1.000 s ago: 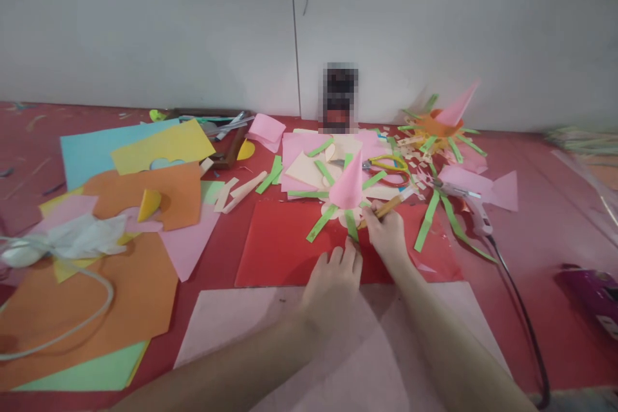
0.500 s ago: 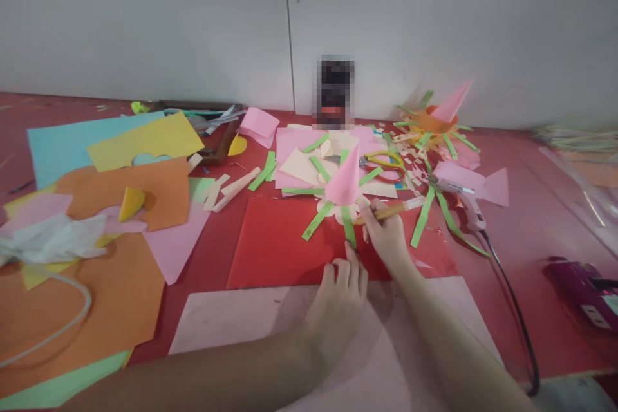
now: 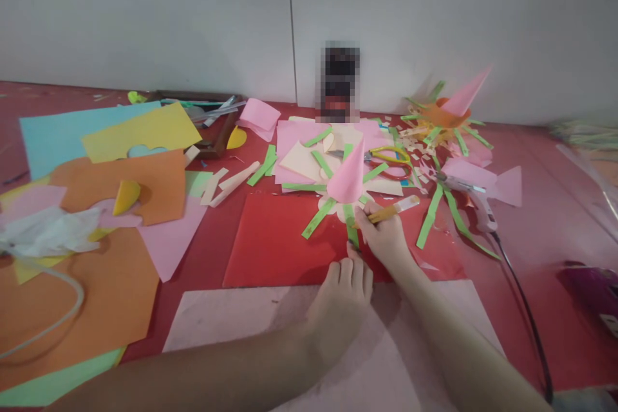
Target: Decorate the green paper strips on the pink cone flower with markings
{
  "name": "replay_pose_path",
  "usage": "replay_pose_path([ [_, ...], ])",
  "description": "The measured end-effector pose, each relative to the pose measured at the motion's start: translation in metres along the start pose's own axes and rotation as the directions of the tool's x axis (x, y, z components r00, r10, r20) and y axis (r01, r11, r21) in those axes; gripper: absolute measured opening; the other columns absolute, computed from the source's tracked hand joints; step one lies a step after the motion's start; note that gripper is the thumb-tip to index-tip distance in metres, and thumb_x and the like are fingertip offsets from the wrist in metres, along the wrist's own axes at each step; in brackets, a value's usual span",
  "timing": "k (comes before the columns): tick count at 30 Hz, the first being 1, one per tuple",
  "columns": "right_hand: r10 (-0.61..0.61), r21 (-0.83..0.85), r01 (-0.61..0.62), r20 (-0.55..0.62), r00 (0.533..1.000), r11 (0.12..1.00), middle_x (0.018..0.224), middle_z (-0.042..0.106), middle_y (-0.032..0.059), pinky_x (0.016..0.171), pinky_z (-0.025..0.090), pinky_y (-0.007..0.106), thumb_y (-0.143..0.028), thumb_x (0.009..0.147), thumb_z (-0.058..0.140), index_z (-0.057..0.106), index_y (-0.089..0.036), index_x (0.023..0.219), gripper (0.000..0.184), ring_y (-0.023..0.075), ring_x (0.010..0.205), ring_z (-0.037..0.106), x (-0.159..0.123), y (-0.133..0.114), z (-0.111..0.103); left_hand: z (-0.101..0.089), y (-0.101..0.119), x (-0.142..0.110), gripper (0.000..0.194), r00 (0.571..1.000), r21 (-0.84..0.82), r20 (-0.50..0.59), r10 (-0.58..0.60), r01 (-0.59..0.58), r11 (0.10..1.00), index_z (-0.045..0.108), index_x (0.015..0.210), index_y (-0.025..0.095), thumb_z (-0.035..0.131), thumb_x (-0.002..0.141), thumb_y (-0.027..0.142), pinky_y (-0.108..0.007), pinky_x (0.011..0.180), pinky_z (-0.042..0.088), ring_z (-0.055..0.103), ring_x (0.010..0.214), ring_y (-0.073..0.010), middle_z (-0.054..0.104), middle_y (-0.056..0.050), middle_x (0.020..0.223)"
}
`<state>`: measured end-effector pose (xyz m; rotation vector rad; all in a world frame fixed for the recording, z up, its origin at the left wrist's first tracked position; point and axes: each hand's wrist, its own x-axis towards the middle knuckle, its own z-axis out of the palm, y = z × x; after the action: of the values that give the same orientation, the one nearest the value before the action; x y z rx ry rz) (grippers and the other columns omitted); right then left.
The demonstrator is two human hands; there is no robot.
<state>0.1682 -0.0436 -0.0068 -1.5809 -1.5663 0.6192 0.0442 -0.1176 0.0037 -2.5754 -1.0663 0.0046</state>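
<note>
My right hand (image 3: 386,235) is closed round a gold-coloured pen (image 3: 386,211) with a pale, clear end. The pen's tip is over a green paper strip (image 3: 351,219), hidden partly by my fingers. My left hand (image 3: 340,299) holds that strip's near end down with its index finger; the other fingers are curled and the thumb is hidden. The strip belongs to a paper piece with a pink cone (image 3: 348,177) upright on a pale scalloped base (image 3: 328,207), with several strips spreading outward. A small brown star mark shows on the front-left strip (image 3: 317,219).
Beneath the work lies a red sheet (image 3: 280,244). Scissors (image 3: 386,156) rest behind the cone. To the right are a glue gun (image 3: 480,199) with a black cord and another cone-topped paper piece (image 3: 447,112). Coloured paper sheets (image 3: 96,283) cover the left side.
My right hand and pen have shifted slightly along the front strip, toward its near end. My left hand still presses there. The whole view has moved a little.
</note>
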Motion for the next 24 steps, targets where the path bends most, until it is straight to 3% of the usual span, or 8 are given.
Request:
replay_pose_path([
  [5, -0.01, -0.036, 0.01, -0.015, 1.0, 0.999, 0.043, 0.028, -0.0076, 0.044, 0.026, 0.021, -0.033, 0.078, 0.045, 0.026, -0.021, 0.052, 0.034, 0.0074, 0.042, 0.03, 0.0011, -0.0008, -0.0001, -0.0002, 0.0006, -0.0003, 0.03, 1.0, -0.044, 0.017, -0.014, 0.015, 0.999, 0.055, 0.106, 0.005, 0.039, 0.086, 0.019, -0.033, 0.065, 0.042, 0.055, 0.077, -0.0203, 0.06, -0.019, 0.104],
  [11, 0.093, 0.058, -0.095, 0.033, 0.995, 0.994, 0.038, 0.041, -0.0069, 0.046, 0.034, 0.021, -0.039, 0.082, 0.044, 0.033, -0.021, 0.055, 0.034, 0.0092, 0.039, 0.041, 0.0009, -0.0019, -0.0042, -0.0014, 0.0002, 0.0001, 0.029, 0.999, -0.077, 0.034, -0.032, 0.034, 0.996, 0.055, 0.107, 0.008, 0.036, 0.087, 0.017, -0.033, 0.064, 0.042, 0.055, 0.078, -0.0199, 0.059, -0.018, 0.108],
  [16, 0.058, 0.119, -0.064, 0.053, 0.997, 0.991, 0.04, 0.046, -0.0058, 0.048, 0.035, 0.021, -0.039, 0.083, 0.045, 0.035, -0.021, 0.055, 0.034, 0.0092, 0.041, 0.044, 0.0009, -0.0001, -0.0036, -0.0004, 0.0, 0.0002, 0.029, 1.0, -0.028, 0.013, -0.012, 0.012, 1.0, 0.057, 0.103, 0.007, 0.035, 0.087, 0.018, -0.032, 0.063, 0.042, 0.055, 0.076, -0.0199, 0.061, -0.018, 0.105],
  [24, -0.035, -0.033, 0.034, -0.028, 0.999, 0.999, 0.045, 0.03, -0.0073, 0.046, 0.026, 0.022, -0.033, 0.082, 0.043, 0.027, -0.021, 0.056, 0.033, 0.0082, 0.043, 0.031, 0.0001, -0.0011, 0.0004, 0.0015, 0.0, 0.0002, 0.029, 1.0, -0.037, -0.003, -0.011, 0.011, 0.999, 0.055, 0.104, 0.005, 0.036, 0.085, 0.016, -0.032, 0.063, 0.041, 0.055, 0.074, -0.02, 0.061, -0.018, 0.102],
])
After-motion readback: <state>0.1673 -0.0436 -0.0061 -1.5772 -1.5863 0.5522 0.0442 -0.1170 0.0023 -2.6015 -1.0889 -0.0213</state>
